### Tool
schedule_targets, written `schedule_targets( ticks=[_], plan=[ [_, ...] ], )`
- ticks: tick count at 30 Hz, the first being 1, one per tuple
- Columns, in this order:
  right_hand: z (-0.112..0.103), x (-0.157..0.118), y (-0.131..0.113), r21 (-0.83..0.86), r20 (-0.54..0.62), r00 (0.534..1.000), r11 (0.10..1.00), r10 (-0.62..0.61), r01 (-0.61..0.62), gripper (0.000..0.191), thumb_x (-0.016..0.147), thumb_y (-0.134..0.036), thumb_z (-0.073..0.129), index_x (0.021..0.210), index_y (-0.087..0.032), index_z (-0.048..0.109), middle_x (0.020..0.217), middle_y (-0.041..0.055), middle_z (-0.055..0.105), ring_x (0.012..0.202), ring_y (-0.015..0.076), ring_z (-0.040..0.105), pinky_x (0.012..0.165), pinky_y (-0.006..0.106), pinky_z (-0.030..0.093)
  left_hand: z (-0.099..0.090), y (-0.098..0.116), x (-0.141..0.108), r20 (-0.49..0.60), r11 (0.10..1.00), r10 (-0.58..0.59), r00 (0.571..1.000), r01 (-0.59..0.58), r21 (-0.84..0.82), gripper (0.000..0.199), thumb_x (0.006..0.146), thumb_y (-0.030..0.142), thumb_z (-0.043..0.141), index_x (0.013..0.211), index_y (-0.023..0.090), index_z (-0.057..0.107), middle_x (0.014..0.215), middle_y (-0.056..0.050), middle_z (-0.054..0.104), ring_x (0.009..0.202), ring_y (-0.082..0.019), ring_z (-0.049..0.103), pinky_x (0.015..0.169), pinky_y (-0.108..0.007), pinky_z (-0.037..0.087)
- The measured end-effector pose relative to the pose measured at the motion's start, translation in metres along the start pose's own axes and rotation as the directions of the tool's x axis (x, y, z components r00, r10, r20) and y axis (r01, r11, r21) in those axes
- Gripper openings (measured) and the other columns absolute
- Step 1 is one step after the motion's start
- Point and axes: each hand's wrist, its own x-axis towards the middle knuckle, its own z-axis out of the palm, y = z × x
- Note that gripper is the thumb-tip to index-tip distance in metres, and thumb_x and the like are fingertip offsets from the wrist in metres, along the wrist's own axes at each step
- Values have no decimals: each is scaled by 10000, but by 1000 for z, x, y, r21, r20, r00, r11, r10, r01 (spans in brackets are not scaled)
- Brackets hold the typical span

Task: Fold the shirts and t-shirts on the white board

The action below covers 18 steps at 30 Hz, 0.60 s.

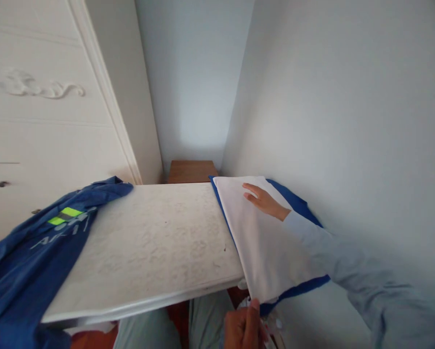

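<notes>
The table [166, 232] is being flanked by a cabinet [57, 140] at ten o'clock, a wall [348, 106] at two; white cloth [254, 242] is being pinched by the left hand [241, 325], overlain by the right hand [266, 202], fingers released.

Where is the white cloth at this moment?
In the head view, the white cloth lies on the right of the table, over blue cloth, beside the wall, its near corner at the left hand.

Table [166, 232] (mottled): blue garment [54, 264], layered cloth [257, 242].
</notes>
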Motion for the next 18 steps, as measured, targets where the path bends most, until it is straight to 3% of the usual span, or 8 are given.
schedule_targets(
  ticks=[2, 4, 7, 8, 10, 12, 15, 18],
  plan=[
    [-2, -51, -12, -5, -16, 1000, 1000, -1, 1, 545, 1023, -550, 436, 1499, -298, 511, 1566, 56, 495, 1464, 261, 431, 1259, 492, 292, -13, 14, 6, -74, 952, 268, 961, -252, 176, 710, 1017, 644, 320, 569, 208, 655, 548, -61, 623, 552, -181, 583, 604, -282, 432],
    [3, -99, -25, -32, 6, 999, 999, -39, 39, 535, 1029, -532, 442, 1516, -317, 494, 1593, 41, 458, 1491, 259, 390, 1276, 500, 257, -25, 30, 20, -96, 791, 540, 836, -466, 396, 556, 1059, 488, 348, 723, 198, 683, 690, -65, 684, 670, -186, 632, 664, -280, 460],
    [15, -156, -38, -92, 80, 995, 994, -54, 61, 520, 1032, -504, 455, 1528, -349, 474, 1599, 34, 444, 1504, 253, 370, 1285, 515, 230, -36, 53, 54, 125, 405, 788, 603, -661, 632, 330, 1050, 320, 415, 1110, 166, 700, 1164, -143, 734, 1128, -258, 663, 964, -394, 503],
    [18, -171, -40, -124, 95, 995, 991, -38, 49, 523, 1036, -498, 447, 1538, -349, 458, 1603, 39, 436, 1506, 251, 366, 1282, 524, 229, -36, 58, 67, 218, 291, 796, 565, -673, 681, 329, 1042, 306, 436, 1215, 145, 666, 1306, -169, 683, 1283, -287, 593, 1041, -442, 477],
    [20, -194, -40, -207, 101, 995, 978, 4, 17, 538, 1049, -483, 417, 1559, -311, 425, 1619, 66, 403, 1517, 256, 344, 1274, 547, 229, -36, 65, 92, 378, 123, 740, 557, -664, 737, 408, 1031, 328, 472, 1345, 99, 593, 1470, -199, 573, 1436, -319, 458, 1130, -495, 424],
    [17, -212, -36, -291, 87, 995, 957, 40, -13, 545, 1063, -460, 377, 1566, -254, 415, 1632, 96, 373, 1528, 266, 319, 1267, 564, 223, -34, 66, 111, 470, 36, 647, 601, -640, 768, 465, 1024, 376, 494, 1383, 91, 572, 1520, -197, 526, 1476, -330, 403, 1177, -520, 378],
    [4, -232, -22, -350, 45, 994, 934, 96, -75, 535, 1074, -439, 332, 1562, -241, 423, 1634, 99, 368, 1530, 261, 314, 1265, 557, 223, -37, 62, 124, 484, 14, 548, 682, -586, 810, 502, 1025, 445, 481, 1398, 123, 577, 1520, -177, 533, 1463, -334, 425, 1189, -547, 358],
    [-9, -251, -1, -328, -52, 982, 926, 182, -189, 542, 1067, -479, 315, 1548, -267, 449, 1622, 86, 395, 1522, 261, 331, 1260, 559, 235, -45, 58, 123, 469, 16, 526, 710, -559, 829, 551, 1029, 480, 460, 1442, 126, 545, 1540, -184, 506, 1460, -337, 430, 1181, -554, 367]
  ],
)
